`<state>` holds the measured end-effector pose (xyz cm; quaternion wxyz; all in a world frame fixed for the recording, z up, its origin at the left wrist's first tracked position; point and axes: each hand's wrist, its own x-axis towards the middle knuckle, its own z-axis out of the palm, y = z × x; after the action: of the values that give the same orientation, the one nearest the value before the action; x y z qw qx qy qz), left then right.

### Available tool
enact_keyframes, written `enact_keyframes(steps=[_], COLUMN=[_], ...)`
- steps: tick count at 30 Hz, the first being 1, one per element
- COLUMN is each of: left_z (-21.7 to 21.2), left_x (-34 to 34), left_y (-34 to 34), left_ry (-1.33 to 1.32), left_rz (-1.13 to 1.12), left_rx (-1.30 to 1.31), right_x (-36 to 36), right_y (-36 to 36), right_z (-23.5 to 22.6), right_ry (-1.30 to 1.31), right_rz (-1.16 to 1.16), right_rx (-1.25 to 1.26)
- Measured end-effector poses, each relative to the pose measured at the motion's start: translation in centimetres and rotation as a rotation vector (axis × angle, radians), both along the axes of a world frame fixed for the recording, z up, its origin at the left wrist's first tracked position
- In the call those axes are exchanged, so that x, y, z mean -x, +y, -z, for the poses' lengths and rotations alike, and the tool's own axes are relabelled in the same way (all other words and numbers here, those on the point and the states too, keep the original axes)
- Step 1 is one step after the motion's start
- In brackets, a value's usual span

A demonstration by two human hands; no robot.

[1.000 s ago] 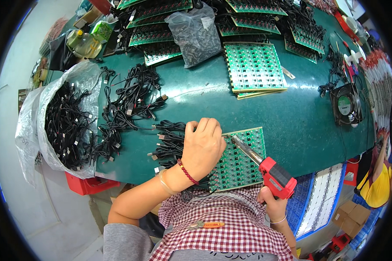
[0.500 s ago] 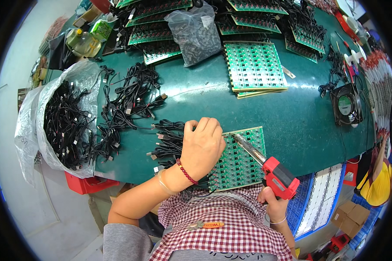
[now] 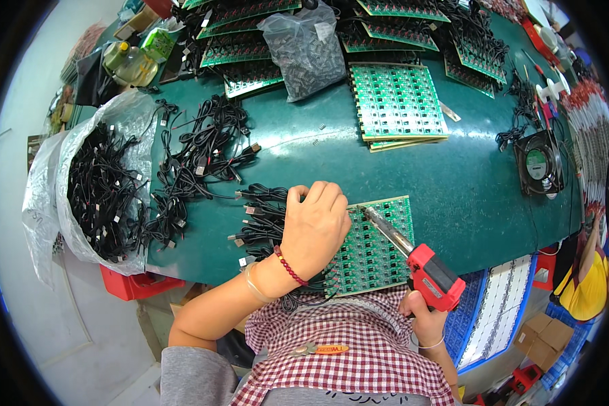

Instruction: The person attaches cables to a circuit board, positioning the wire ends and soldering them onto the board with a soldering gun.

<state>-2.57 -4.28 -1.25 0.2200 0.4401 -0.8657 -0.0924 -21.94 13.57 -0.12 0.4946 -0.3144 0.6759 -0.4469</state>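
Note:
A green circuit board panel (image 3: pixel 375 254) lies at the table's near edge, in front of my body. My right hand (image 3: pixel 426 318) grips a red and black soldering gun (image 3: pixel 434 276), its metal barrel slanting up and left so the tip meets the panel's upper left part. Over the panel's left edge my left hand (image 3: pixel 316 220) is closed, fingertips tucked down near the soldering tip; what they pinch is hidden. Black USB cables (image 3: pixel 260 220) spread out to the left from beneath this hand. More cable ends run along the panel's lower left side.
A plastic bag of black cables (image 3: pixel 105 196) stands far left, beside a loose cable heap (image 3: pixel 203 145). Stacked panels (image 3: pixel 399 101) lie ahead, near a bag of small dark parts (image 3: pixel 304 57). To the right stands a fan (image 3: pixel 540 161). Another person's yellow garment (image 3: pixel 582 287) shows far right.
Almost nothing differs. Both hands and the soldering gun keep their places at the panel; the view has shifted very slightly.

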Motion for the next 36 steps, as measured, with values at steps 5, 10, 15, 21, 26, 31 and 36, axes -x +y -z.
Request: enact_keyframes(steps=[5, 10, 15, 21, 26, 31, 36], left_z=[-0.1, -0.1, -0.1, 0.1, 0.0, 0.1, 0.1], left_x=[0.0, 0.0, 0.0, 0.0, -0.1, -0.1, -0.1], left_y=[0.0, 0.0, 0.0, 0.0, 0.0, 0.0, 0.1], left_ry=[0.000, -0.008, -0.003, -0.002, 0.011, 0.007, 0.031], left_rz=[0.000, -0.001, 0.003, 0.008, 0.006, 0.012, 0.020], left_rx=[-0.007, -0.010, -0.012, 0.001, -0.004, 0.017, 0.024], right_x=[-0.1, 0.0, 0.1, -0.1, 0.2, 0.2, 0.2], right_y=[-0.2, -0.2, 0.1, -0.1, 0.4, 0.9, 1.0], right_z=[-0.5, -0.8, -0.1, -0.4, -0.1, 0.0, 0.0], right_ry=[-0.032, -0.155, -0.085, -0.091, -0.077, -0.063, -0.059], right_rz=[0.013, 0.073, 0.003, 0.029, -0.019, -0.010, -0.010], right_rx=[0.020, -0.030, 0.012, 0.019, 0.015, 0.000, -0.008])
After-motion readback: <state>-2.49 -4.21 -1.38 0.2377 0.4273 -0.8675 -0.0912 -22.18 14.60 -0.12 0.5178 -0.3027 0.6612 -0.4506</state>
